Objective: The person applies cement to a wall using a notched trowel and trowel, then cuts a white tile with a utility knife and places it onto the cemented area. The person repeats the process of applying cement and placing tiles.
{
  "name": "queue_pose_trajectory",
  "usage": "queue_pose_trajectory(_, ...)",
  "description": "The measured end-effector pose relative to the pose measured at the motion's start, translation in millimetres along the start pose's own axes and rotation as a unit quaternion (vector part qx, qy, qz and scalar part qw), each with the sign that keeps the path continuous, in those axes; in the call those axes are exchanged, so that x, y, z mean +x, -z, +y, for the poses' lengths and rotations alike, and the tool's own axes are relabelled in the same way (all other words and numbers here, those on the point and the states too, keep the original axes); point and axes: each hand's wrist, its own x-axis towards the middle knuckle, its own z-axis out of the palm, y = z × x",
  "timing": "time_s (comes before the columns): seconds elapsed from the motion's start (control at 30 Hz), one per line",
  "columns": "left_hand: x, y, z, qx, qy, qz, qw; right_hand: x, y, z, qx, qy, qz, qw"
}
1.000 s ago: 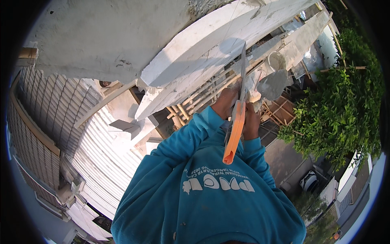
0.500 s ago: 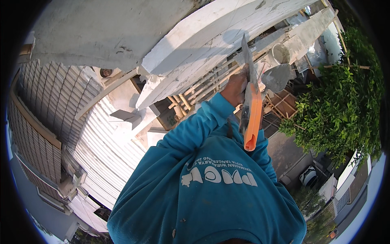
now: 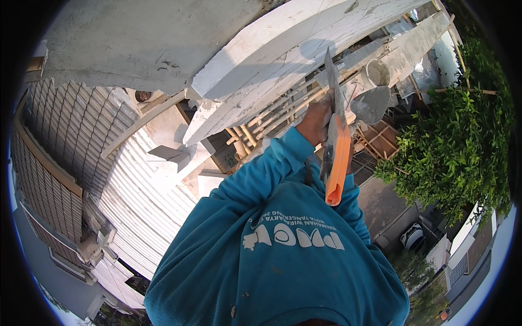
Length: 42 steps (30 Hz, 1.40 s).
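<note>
Looking down from a high perch: left hand (image 3: 315,120) closed round the top end of an orange-handled float (image 3: 337,160), blade edge-on, pointing up at the white concrete beam (image 3: 283,60). Right hand mostly hidden behind the float; its grip can't be told, though it seems to carry a trowel w/ grey mortar (image 3: 371,104). Float judged stiff, fairly light, plastic maybe slick if wet; best taken mid-handle. Mortar: heavy, soft, apt to slide off. Bucket (image 3: 377,71) sits beyond; green bush (image 3: 457,146) at right.
</note>
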Motion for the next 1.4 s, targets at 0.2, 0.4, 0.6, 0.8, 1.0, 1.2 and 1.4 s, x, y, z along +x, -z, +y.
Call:
queue_pose_trajectory(0.2,-3,11,17,0.249,-0.068,-0.052,0.965,-1,-2,3,0.021,-0.024,0.060,0.998)
queue_pose_trajectory(0.4,-10,8,11,0.167,-0.096,-0.025,0.981,8,6,3,-0.055,0.008,0.062,0.997)
queue_pose_trajectory(0.6,-8,-1,30,-0.297,0.294,0.071,0.906,19,-2,-48,-0.056,-0.029,0.050,0.997)
queue_pose_trajectory(0.8,-13,-11,45,-0.295,0.273,0.095,0.911,41,-4,-66,-0.138,0.007,0.009,0.990)
queue_pose_trajectory(1.0,-14,-10,29,-0.244,0.319,0.097,0.911,55,-5,-67,-0.181,0.000,-0.003,0.983)
queue_pose_trajectory(1.2,-16,-14,29,-0.258,0.313,0.094,0.909,66,1,-64,-0.208,0.020,-0.006,0.978)
queue_pose_trajectory(1.4,-17,-14,31,-0.259,0.328,0.092,0.904,79,3,-75,-0.286,0.047,-0.025,0.957)
